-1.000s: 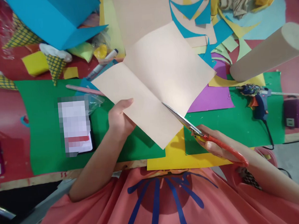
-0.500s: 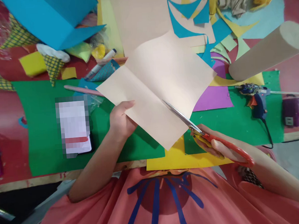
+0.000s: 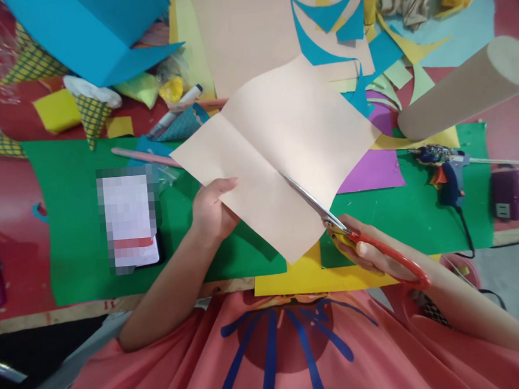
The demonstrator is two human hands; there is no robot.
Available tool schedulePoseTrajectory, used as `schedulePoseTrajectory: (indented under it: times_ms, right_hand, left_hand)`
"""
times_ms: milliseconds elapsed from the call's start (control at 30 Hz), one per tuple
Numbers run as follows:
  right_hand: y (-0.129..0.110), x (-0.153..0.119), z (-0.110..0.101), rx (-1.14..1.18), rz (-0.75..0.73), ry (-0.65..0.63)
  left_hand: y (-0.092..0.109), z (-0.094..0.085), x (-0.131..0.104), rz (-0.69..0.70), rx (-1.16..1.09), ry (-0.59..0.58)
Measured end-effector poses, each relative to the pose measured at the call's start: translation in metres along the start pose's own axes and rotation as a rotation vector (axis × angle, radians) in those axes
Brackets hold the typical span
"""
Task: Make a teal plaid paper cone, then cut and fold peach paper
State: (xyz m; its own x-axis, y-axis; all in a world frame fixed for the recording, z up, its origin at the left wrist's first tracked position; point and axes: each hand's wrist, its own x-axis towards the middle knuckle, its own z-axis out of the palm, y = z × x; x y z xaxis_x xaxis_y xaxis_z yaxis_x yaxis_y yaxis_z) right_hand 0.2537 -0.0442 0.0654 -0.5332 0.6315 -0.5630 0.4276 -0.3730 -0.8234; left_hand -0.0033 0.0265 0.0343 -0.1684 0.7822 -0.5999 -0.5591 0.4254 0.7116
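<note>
My left hand point(image 3: 215, 207) pinches the lower left edge of a pale peach sheet of paper point(image 3: 254, 189), thumb on top and fingers hidden beneath. A crease or cut line runs diagonally across the sheet, from its upper left edge toward the blades. In my right hand point(image 3: 362, 249) is a pair of scissors point(image 3: 392, 256) with red handles. Their silver blades lie along that line with the tip near the sheet's middle, and look nearly closed. Something yellow at the scissors shows among the right fingers. The sheet is held above a green sheet point(image 3: 241, 253).
A phone point(image 3: 130, 216) with a blurred screen lies at left. To the right are a glue gun point(image 3: 446, 171), a purple power block point(image 3: 515, 195) and a thick cardboard-coloured roll point(image 3: 462, 91). Blue paper scraps point(image 3: 326, 48) lie behind; a yellow sheet point(image 3: 271, 284) lies at the front edge.
The scissors and my right hand have shifted slightly left, with the blade tip a little farther along the line. The peach sheet and my left hand have moved slightly.
</note>
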Motion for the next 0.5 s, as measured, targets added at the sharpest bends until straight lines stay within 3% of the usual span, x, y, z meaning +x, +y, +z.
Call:
schedulePoseTrajectory:
  times_ms: [133, 300, 500]
  right_hand:
    - [-0.001, 0.0, 0.002, 0.087, 0.032, 0.021]
    - [0.009, 0.0, -0.001, 0.049, -0.014, -0.03]
    - [0.015, -0.001, -0.001, 0.007, -0.028, -0.002]
  left_hand:
    - [0.001, 0.0, 0.0, 0.0, -0.022, -0.006]
    - [0.002, 0.001, 0.0, -0.004, -0.031, -0.014]
    - [-0.001, -0.001, -0.001, 0.004, -0.043, -0.027]
